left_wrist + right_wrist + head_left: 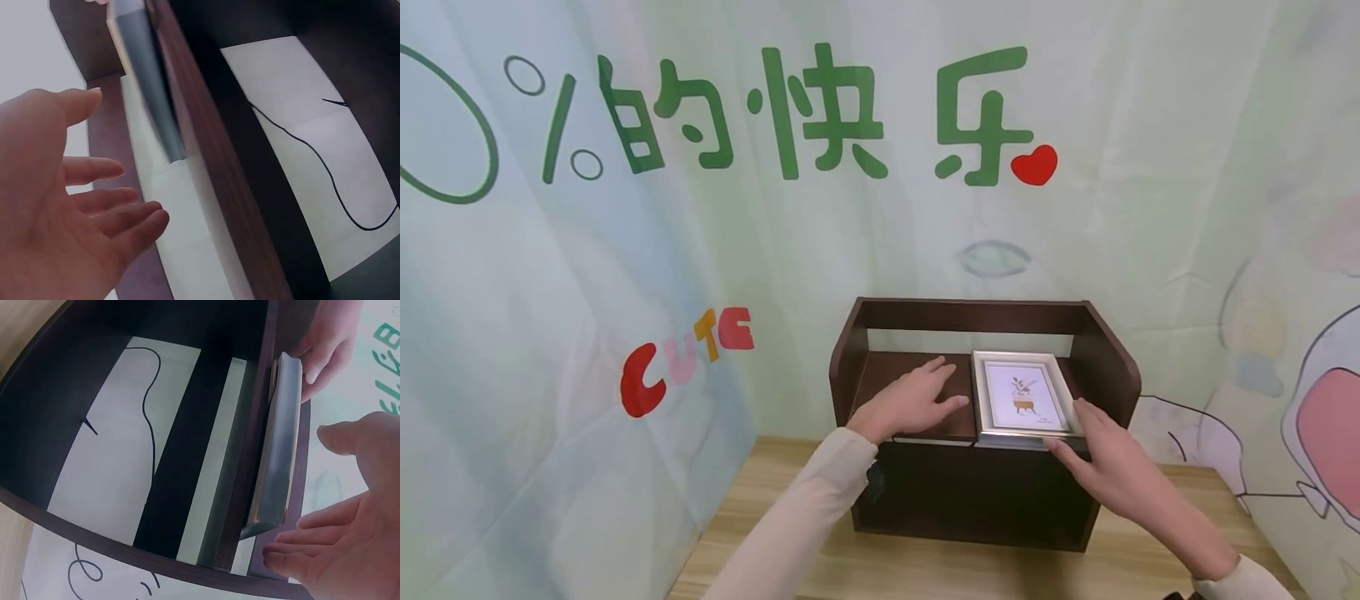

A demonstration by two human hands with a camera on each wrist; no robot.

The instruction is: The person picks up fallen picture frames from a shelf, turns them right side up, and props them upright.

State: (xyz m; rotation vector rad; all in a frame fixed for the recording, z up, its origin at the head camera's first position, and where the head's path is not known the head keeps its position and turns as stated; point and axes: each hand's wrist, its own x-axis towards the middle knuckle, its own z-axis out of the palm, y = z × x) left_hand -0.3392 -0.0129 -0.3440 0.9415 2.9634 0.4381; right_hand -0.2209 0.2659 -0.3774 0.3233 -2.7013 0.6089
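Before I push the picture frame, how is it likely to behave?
The picture frame is probably stiff, judging by its straight, thick edges. Lying flat on the shelf, it seems unlikely to roll or tip. Its shiny border suggests a smooth finish that may be slippery.

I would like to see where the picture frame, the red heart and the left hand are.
Picture frame (1025,397), head view: middle of the picture inside it.
Red heart (1035,166), head view: middle of its red shape.
Left hand (912,402), head view: back of the hand.
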